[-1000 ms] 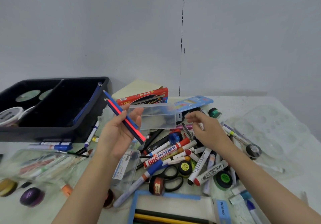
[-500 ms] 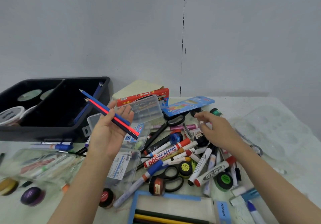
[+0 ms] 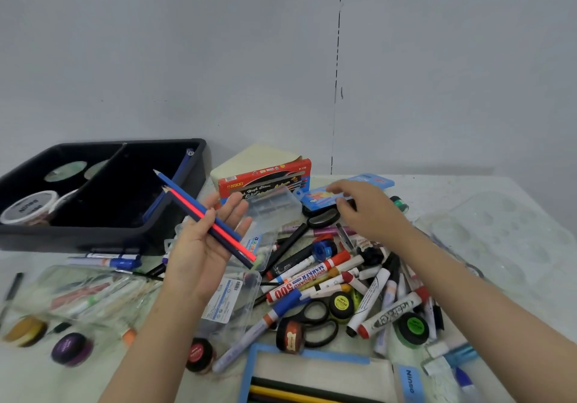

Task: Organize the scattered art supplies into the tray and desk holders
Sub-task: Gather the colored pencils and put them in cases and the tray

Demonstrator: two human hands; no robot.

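The left hand (image 3: 203,249) lies palm up, and its thumb presses three long colour pencils (image 3: 187,206), one blue, one red and one dark, against the palm. Their sharp tips point up over the near corner of the black plastic tray (image 3: 93,235) with two parts. The right hand (image 3: 371,212) holds nothing, its fingers loose, just above the flat blue card pack (image 3: 371,181) and black scissors (image 3: 321,219) behind the heap of markers (image 3: 312,274).
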